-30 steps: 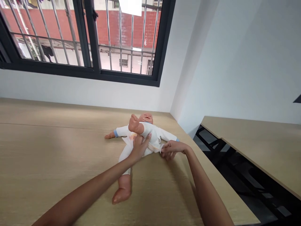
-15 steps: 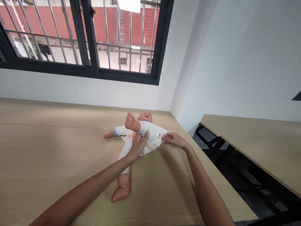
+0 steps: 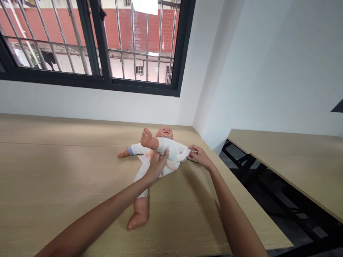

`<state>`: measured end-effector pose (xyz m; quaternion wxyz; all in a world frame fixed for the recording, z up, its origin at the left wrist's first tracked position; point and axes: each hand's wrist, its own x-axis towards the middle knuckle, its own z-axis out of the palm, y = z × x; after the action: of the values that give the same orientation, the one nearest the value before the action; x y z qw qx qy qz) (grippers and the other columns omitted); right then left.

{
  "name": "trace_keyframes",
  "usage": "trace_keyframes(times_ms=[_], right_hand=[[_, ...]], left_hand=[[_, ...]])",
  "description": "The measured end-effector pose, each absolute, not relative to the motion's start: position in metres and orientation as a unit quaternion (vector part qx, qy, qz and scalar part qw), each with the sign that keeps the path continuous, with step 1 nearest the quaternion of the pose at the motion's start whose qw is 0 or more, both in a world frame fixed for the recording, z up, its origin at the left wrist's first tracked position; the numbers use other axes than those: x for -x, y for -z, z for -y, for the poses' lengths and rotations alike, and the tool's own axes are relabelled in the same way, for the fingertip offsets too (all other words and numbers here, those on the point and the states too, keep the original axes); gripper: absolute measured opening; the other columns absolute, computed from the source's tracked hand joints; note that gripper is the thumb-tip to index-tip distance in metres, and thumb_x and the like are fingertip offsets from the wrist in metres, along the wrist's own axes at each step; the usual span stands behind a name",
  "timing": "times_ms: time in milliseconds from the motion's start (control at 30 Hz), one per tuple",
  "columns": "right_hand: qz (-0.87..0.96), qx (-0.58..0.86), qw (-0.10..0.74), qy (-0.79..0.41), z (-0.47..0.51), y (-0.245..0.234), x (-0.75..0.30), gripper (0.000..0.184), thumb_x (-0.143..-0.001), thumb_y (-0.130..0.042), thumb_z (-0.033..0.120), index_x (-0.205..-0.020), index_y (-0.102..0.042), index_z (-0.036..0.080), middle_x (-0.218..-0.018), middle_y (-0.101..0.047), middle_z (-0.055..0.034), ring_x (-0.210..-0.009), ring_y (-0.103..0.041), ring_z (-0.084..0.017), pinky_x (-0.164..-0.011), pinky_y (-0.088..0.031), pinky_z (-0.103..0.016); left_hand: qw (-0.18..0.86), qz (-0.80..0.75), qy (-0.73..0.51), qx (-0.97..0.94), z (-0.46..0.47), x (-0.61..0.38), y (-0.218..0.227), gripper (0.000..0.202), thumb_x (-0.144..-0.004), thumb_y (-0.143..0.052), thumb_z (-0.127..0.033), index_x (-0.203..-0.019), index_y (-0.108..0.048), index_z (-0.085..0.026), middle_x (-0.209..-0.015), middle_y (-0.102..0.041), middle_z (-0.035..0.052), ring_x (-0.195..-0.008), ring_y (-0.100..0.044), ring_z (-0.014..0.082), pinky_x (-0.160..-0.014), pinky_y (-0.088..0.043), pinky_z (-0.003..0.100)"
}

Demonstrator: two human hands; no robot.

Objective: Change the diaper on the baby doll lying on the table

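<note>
A baby doll (image 3: pixel 166 148) in white clothes lies on its back on the wooden table (image 3: pixel 53 171), head toward the wall. One bare leg is raised, the other stretches toward me. My left hand (image 3: pixel 156 165) is wrapped round the raised leg's thigh at the doll's hip. My right hand (image 3: pixel 198 156) is at the doll's right side, its fingers pinching the edge of the white clothing (image 3: pixel 184 154) there.
A barred window (image 3: pixel 107 39) runs along the wall behind the table. The table's right edge is close to my right arm, with a gap and dark frame (image 3: pixel 268 189) below. A second wooden table (image 3: pixel 300 160) stands to the right.
My right hand has slid up along the doll's side, from near the hip toward the arm, drawing the white cloth with it. My left hand has stayed on the raised leg.
</note>
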<state>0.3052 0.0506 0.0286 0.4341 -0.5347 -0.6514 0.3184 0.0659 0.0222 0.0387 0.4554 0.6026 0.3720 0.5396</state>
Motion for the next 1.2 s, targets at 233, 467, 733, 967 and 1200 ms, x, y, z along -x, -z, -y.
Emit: trace_keyframes(times_ms=[233, 467, 733, 967, 1200], right_hand=[[0.595, 0.623, 0.481, -0.159, -0.054, -0.021, -0.289, 0.022, -0.07, -0.056, 0.037, -0.08, -0.06, 0.018, -0.062, -0.054, 0.0004, -0.058, -0.05, -0.014, -0.057, -0.04, -0.024], [0.685, 0.632, 0.351, -0.097, -0.059, -0.003, -0.267, 0.015, -0.072, -0.046, 0.016, -0.077, -0.061, 0.017, -0.063, -0.059, 0.0001, -0.063, -0.052, -0.015, -0.064, -0.037, -0.023], [0.704, 0.62, 0.307, -0.16, -0.05, -0.017, -0.288, 0.032, -0.073, -0.056, 0.018, -0.104, -0.049, 0.016, -0.087, -0.064, -0.0036, -0.074, -0.058, -0.015, -0.067, -0.041, -0.023], [0.744, 0.645, 0.102, -0.139, -0.033, -0.038, -0.283, 0.037, -0.057, -0.078, 0.038, -0.075, -0.051, 0.019, -0.081, -0.061, -0.0024, -0.071, -0.052, -0.017, -0.057, -0.033, -0.024], [0.782, 0.602, 0.099, -0.125, -0.037, -0.027, -0.265, 0.012, -0.073, -0.065, 0.021, -0.084, -0.064, 0.016, -0.09, -0.069, -0.0092, -0.079, -0.059, -0.02, -0.065, -0.038, -0.025]], left_hand=[[0.446, -0.389, -0.53, -0.607, -0.022, -0.065, -0.038, 0.046, -0.085, -0.054, -0.051, -0.114, -0.06, -0.016, -0.124, -0.061, 0.0125, -0.122, -0.051, 0.0282, -0.104, -0.037, 0.039], [0.442, -0.394, -0.518, -0.618, -0.018, -0.065, -0.041, 0.043, -0.086, -0.052, -0.048, -0.114, -0.06, -0.015, -0.124, -0.061, 0.0128, -0.121, -0.052, 0.0277, -0.104, -0.036, 0.04], [0.447, -0.393, -0.523, -0.61, -0.019, -0.065, -0.041, 0.045, -0.084, -0.054, -0.05, -0.113, -0.06, -0.016, -0.123, -0.063, 0.0114, -0.12, -0.052, 0.028, -0.105, -0.035, 0.04], [0.443, -0.383, -0.514, -0.627, -0.026, -0.066, -0.033, 0.05, -0.084, -0.053, -0.054, -0.114, -0.059, -0.014, -0.124, -0.061, 0.0142, -0.12, -0.052, 0.0288, -0.104, -0.036, 0.04], [0.439, -0.393, -0.512, -0.625, -0.02, -0.066, -0.039, 0.048, -0.084, -0.052, -0.055, -0.107, -0.06, -0.015, -0.115, -0.065, 0.0127, -0.113, -0.056, 0.0284, -0.099, -0.039, 0.039]])
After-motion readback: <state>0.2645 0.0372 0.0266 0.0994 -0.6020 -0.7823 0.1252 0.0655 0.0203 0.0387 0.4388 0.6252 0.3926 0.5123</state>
